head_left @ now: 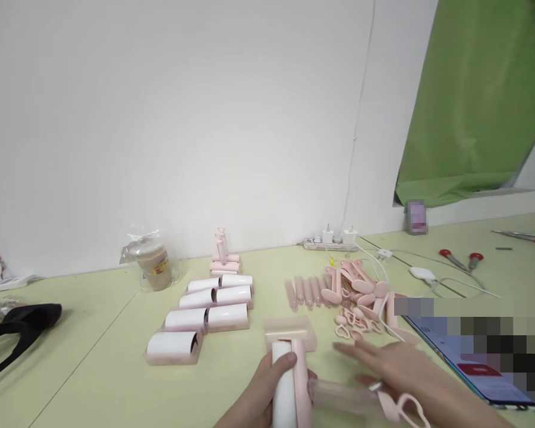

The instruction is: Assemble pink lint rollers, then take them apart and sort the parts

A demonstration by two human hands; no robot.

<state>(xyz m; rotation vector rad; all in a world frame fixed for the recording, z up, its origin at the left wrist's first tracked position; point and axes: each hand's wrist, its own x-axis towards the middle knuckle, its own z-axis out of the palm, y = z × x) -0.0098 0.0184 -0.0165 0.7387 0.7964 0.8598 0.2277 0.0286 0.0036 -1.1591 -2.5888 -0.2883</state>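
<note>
My left hand (258, 386) is wrapped round a white lint roll in a pink holder (289, 380) at the bottom middle of the table. A clear plastic cover (289, 333) lies just beyond the roll. My right hand (396, 368) lies flat with its fingers stretched out, blurred by motion, over a clear cover (343, 395) and a pink handle with a loop (401, 407). Beyond the right hand lies a pile of pink handles and heart-shaped parts (348, 294).
Rows of white rolls in pink holders (207, 312) sit left of centre, a stack of pink parts (223, 255) behind them. A wrapped jar (154, 261), black bag (18, 327), power strip (327, 241), scissors (461, 260) and green sheet (477, 101) surround them on the pale green table (93, 356).
</note>
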